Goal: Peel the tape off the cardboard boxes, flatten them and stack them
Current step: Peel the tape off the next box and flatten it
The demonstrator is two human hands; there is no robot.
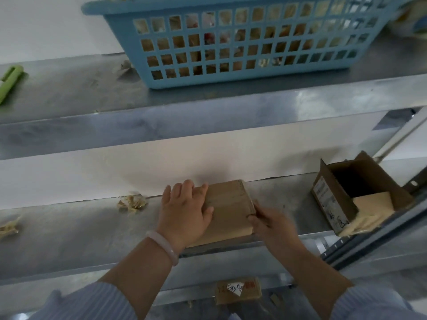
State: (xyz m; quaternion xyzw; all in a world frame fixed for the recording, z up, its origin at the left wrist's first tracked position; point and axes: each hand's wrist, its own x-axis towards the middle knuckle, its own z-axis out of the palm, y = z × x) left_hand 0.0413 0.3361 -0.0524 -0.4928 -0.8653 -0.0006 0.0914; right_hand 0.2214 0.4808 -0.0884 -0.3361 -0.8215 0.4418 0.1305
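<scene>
Left hand flat on box; basket above

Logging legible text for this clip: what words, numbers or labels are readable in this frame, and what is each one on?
"5391" (handwritten, last digit unsure): on the white sticker of the cardboard box on the lowest shelf.
"83" plus a character I cannot make out: same sticker.
Red print beside that sticker: too blurred to read.
The printed label on the side of the open box: too small and blurred.
The closed box in the middle: no text visible.
</scene>
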